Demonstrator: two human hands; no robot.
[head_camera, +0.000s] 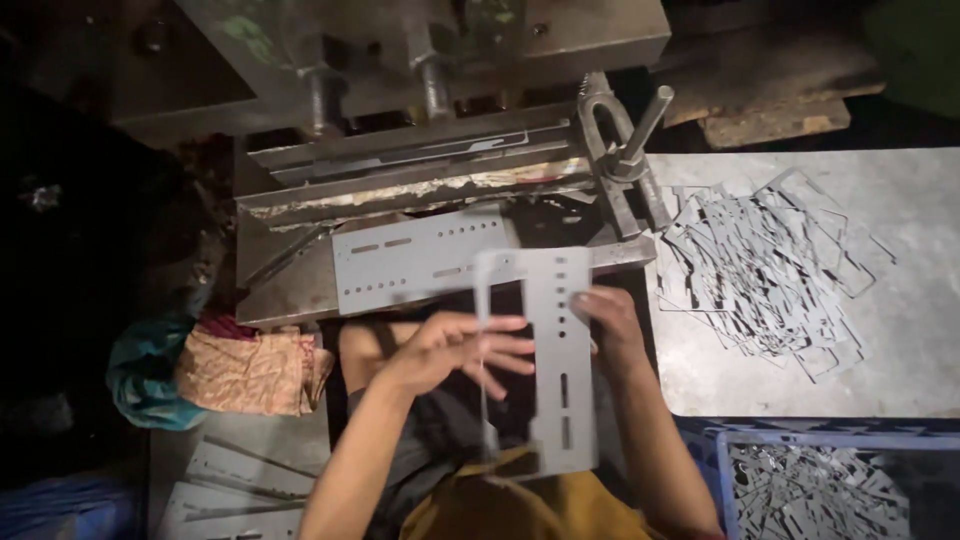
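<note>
While you look down at the press, a crumpled cloth of teal and orange print (215, 370) lies at the left of the frame, with a few grey metal strips (235, 480) below it in the lower left corner. Above, across the upper middle, stands the heavy steel press tool (420, 170), and a flat grey perforated metal plate (415, 258) rests on its bed. Just below that, in the centre, your left hand (455, 350) has its fingers spread against the thin frame edge of a long grey punched metal panel (545, 360), which you hold on end, running from mid-frame down toward your lap. Whether that grip is closed around the edge or only pressed to it, you cannot tell. Your right hand (610, 325) sits at the panel's right edge near its top, its grip closed on the sheet. Farther right, a grey worktop (900, 370) carries a loose heap of thin metal offcut frames (765, 270). At the lower right, a blue plastic crate (725, 450) holds more such scrap.
</note>
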